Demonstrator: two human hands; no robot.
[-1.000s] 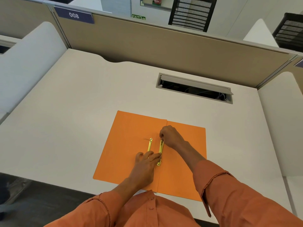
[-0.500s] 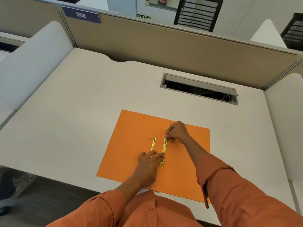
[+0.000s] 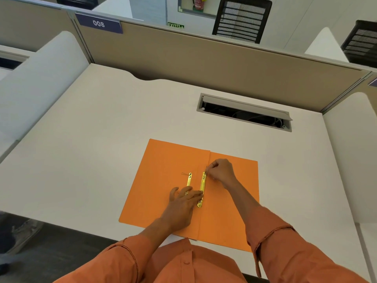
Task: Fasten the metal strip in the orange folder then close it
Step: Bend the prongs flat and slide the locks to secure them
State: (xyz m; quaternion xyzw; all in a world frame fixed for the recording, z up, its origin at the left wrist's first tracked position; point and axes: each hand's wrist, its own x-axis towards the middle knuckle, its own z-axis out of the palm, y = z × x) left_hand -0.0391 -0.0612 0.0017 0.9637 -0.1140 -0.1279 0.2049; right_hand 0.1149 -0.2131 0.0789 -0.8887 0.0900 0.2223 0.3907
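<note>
orange folder open flat on desk | metal strip beside fold | left hand flat, pinning its near end | right hand has shifted up, pinching far-end prong | fastening underway, closing pending

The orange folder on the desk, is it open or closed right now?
Open. The orange paper folder lies spread flat, both flaps showing on either side of the centre crease, with the gold metal strip exposed under both hands.
</note>
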